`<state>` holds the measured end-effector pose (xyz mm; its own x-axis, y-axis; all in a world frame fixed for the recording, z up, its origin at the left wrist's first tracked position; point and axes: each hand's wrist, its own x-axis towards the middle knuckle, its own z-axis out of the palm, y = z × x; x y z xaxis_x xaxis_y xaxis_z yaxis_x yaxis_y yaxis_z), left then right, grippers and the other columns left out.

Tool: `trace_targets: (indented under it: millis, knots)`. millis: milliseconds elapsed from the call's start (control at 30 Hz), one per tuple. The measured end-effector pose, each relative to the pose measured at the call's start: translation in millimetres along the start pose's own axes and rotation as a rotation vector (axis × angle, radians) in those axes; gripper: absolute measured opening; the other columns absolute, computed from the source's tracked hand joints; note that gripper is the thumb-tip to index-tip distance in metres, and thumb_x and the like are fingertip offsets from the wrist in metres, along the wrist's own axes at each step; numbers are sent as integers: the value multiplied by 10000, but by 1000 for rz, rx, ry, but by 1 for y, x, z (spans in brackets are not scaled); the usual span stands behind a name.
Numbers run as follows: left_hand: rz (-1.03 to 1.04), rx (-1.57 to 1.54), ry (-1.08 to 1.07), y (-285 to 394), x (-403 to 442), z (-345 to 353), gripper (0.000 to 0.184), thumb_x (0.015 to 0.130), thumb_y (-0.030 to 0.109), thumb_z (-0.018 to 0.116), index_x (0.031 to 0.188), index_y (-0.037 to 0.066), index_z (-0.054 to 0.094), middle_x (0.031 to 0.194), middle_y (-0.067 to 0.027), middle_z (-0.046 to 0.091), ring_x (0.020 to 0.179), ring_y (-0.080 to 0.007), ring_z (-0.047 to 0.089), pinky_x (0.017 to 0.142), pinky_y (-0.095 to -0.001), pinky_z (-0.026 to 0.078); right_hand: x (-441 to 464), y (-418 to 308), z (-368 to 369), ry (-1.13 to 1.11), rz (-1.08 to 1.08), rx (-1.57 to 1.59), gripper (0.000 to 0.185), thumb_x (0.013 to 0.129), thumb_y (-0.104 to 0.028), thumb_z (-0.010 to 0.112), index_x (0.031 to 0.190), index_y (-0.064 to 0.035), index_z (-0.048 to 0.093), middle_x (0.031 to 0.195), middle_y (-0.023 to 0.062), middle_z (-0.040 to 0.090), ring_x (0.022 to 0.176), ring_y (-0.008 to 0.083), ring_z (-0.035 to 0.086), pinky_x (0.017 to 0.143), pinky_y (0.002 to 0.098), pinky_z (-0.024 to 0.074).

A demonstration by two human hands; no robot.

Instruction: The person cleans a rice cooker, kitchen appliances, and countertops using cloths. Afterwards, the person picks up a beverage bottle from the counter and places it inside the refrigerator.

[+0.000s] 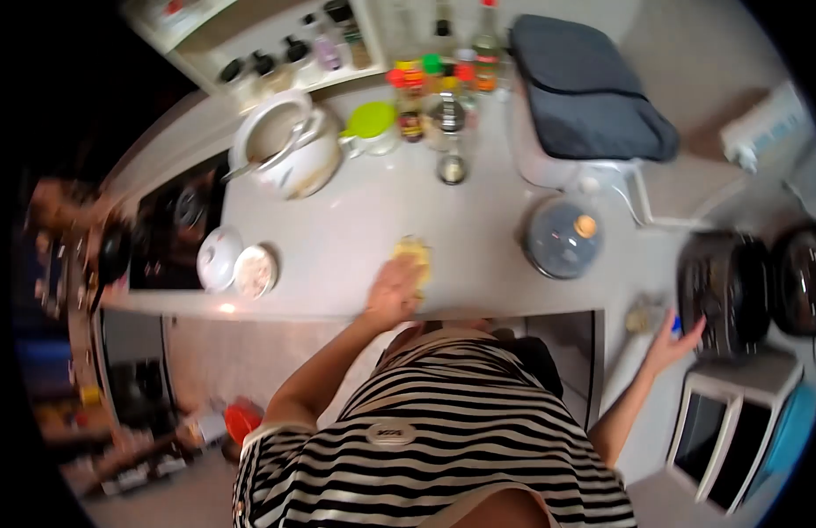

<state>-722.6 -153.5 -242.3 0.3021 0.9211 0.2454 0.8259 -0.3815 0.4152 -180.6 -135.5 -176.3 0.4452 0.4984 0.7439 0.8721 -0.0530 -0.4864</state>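
My left hand (395,289) lies over a yellow cloth (415,253) on the pale counter (337,238), fingers together and pressed on it. Off to the right, my right hand (672,347) is closed around the blue-lidded end of a small clear jar (641,319) with yellowish contents; blur hides its detail. Just beyond that hand stands a glossy black appliance (723,295). A glass jug with a cork stopper (564,238) is on the counter between my two hands, farther back.
At the back left are a white pot (298,163) and a green-lidded container (373,128). A white bowl (256,270) and white lid (220,257) sit by the black cooktop (175,229). Several sauce bottles (410,110) stand behind. A dark grey cloth (592,97) covers a bin.
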Motion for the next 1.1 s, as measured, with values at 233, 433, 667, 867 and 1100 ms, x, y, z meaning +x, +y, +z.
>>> trace_targets:
  millis: [233,433,667,867,1100]
  knots:
    - [-274,314,88,-155,-22,-59,573,769,153,519,1320,19,439,1379,-222,393,1272,-402,348,1076,-432,271,-10,-16,-26,-58,342,66,698,783,-296,736,1343,-25,420,1338,170,457,1235,272,430,971,389,361]
    - [-351,475,26,-133,23,-41,620,811,334,511,1348,44,402,1435,-201,324,1334,-403,249,1064,-563,177,-12,-1,-10,-417,537,18,586,707,-293,793,1137,27,558,1051,128,625,960,225,591,821,324,468]
    - [-177,377,108,-98,51,-43,655,844,452,520,1392,128,365,1461,-177,285,1359,-443,153,1064,-596,80,-5,-73,-111,-67,923,519,531,768,-288,741,1203,-65,533,1018,55,631,904,154,610,711,321,508]
    - [210,-549,-90,32,81,-13,298,843,95,596,1125,0,580,1044,-155,628,972,-279,604,830,-336,473,-31,-139,-264,-7,835,414,456,829,-292,663,1200,-60,536,916,55,665,806,127,640,572,262,509]
    - [882,-979,-527,355,-8,10,417,763,77,688,1159,17,570,1026,-136,635,965,-225,607,820,-311,469,-111,-157,-431,135,755,-13,401,710,-236,784,976,16,620,830,55,665,747,105,617,675,261,502]
